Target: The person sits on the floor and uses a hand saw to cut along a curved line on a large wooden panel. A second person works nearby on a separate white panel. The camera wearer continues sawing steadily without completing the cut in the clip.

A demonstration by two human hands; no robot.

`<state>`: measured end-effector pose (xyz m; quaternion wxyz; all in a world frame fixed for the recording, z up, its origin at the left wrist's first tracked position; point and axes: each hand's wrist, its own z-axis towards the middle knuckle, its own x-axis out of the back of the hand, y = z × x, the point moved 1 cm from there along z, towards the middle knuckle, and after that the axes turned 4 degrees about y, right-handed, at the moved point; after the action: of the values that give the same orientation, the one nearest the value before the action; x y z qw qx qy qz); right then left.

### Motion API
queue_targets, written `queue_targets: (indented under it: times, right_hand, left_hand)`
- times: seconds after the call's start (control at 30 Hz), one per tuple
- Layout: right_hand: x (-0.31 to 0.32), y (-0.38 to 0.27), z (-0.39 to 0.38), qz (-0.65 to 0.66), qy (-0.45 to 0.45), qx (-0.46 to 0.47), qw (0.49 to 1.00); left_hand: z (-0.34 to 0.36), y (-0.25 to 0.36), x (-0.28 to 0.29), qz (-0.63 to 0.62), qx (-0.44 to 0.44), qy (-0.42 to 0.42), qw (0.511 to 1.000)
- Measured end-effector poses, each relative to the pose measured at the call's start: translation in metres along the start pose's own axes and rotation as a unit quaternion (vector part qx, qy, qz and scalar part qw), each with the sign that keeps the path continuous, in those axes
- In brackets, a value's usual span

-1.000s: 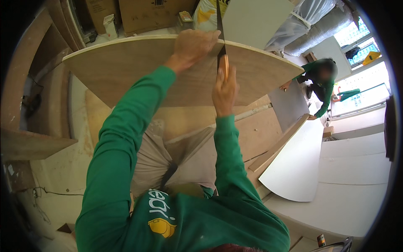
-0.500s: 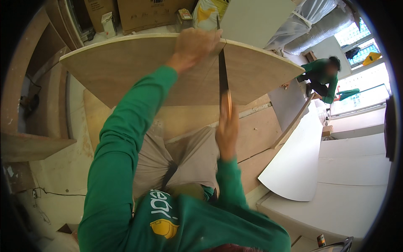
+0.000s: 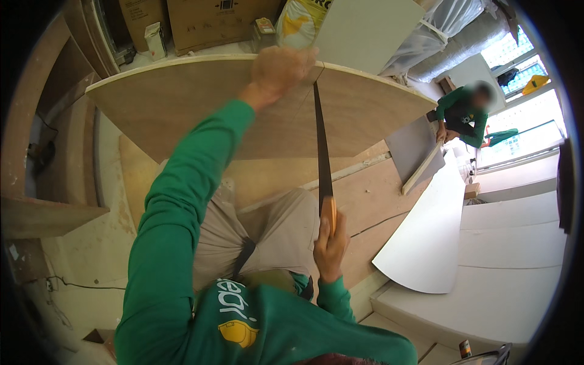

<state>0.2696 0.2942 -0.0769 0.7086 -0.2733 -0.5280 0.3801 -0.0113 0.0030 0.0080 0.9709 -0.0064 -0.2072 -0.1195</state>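
Observation:
A large plywood board [image 3: 188, 106] with a curved top edge stands upright across my view, with a narrow line near its middle. My left hand [image 3: 281, 72], slightly blurred, grips its top edge just left of that line. My right hand [image 3: 330, 243] is lower down, closed round the orange handle of a hand saw [image 3: 323, 152]. The long dark blade runs upward from the handle to the board near the top of the line, its tip just below the top edge.
A co-worker in green [image 3: 462, 115] crouches at right by a window, both hands on a wooden piece [image 3: 420, 170]. A white curved panel [image 3: 420, 243] lies below. Cardboard boxes [image 3: 207, 24] and wrapped rolls [image 3: 444, 58] are behind. Wooden cabinet frames [image 3: 27, 164] stand at left; a cable crosses the lower left floor.
My right hand has pulled the saw down toward me, the blade sliding lower along the board. The co-worker has drawn both hands together on the wooden piece, which has shifted.

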Motion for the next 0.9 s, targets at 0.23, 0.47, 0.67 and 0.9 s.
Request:
queue_targets:
  times: [0.23,0.47,0.67,0.9]
  right_hand:
    - [-0.099,-0.043,0.212,0.021,0.101,0.104,0.989]
    - [-0.027,0.028,0.018,-0.005,0.013,-0.021,1.0]
    - [-0.054,-0.009,0.087,0.053,0.041,0.092,0.994]
    - [-0.09,-0.041,0.188,0.023,0.101,0.116,0.988]
  left_hand:
    - [0.005,0.009,0.006,-0.039,-0.003,-0.018,0.999]
    - [0.003,-0.004,-0.002,-0.028,0.002,-0.027,0.999]
    - [-0.005,0.004,0.014,-0.021,-0.009,-0.01,1.0]
    - [0.006,0.003,-0.002,-0.033,-0.011,0.001,0.999]
